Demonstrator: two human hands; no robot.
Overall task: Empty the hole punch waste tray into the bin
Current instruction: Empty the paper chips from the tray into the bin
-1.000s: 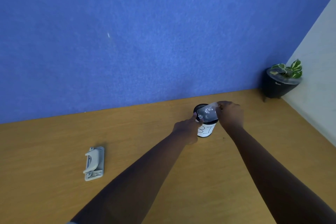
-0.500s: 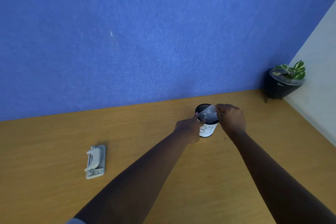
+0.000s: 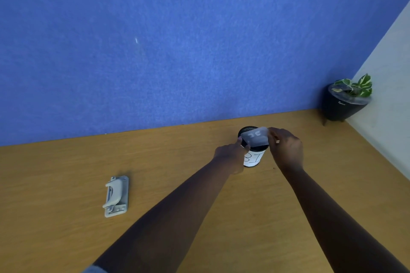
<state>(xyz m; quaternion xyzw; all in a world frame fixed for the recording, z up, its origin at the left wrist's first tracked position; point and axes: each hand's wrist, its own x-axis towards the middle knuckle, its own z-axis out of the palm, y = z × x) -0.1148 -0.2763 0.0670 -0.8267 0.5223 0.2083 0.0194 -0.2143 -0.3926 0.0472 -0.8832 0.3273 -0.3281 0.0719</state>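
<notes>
A small black mesh bin [image 3: 253,159] with a white paper label stands on the wooden desk near the back wall. Over its mouth I hold the clear plastic waste tray [image 3: 255,136], tilted on edge. My left hand [image 3: 230,155] grips the tray's left end and my right hand [image 3: 286,148] grips its right end. No paper bits show in the tray. The grey hole punch [image 3: 116,196] lies flat on the desk far to the left, away from both hands.
A black pot with a green plant [image 3: 343,101] stands in the back right corner. A blue felt partition [image 3: 177,51] runs along the back of the desk [image 3: 66,173], and a pale wall closes the right side.
The tray has tipped further over the bin. The white paper bits seen in it a second ago are gone from it. Both hands stayed at the bin.
</notes>
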